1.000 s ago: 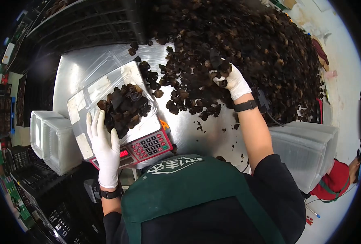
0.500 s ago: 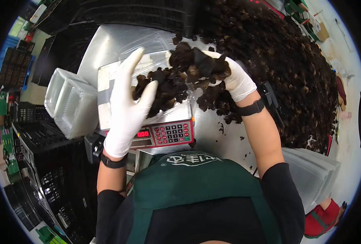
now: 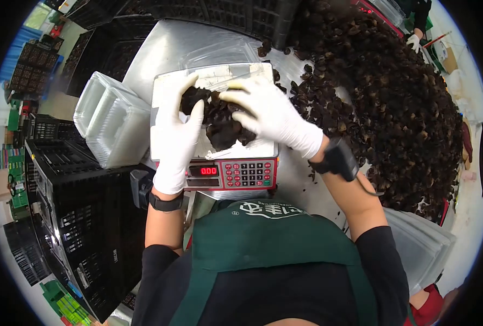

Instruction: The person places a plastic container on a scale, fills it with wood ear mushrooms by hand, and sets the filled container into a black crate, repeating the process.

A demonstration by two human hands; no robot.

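The counter (image 3: 162,43) spans beneath our grips, the dark heap (image 3: 399,108) to their right, the scale (image 3: 238,173) under them (reading 0.00). Our right grip (image 3: 266,108) has reached the pile between them, curled, its hold unclear; our left grip (image 3: 176,138) is open: both now frame one pile (image 3: 223,130).

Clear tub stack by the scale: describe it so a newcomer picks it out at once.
On the steel table, find the scale with the red-edged keypad, under both hands. Immediately left of it, past the left hand, is a nested stack of clear plastic tubs. The other clear stack is at lower right, near the dark heap; this one adjoins the scale.
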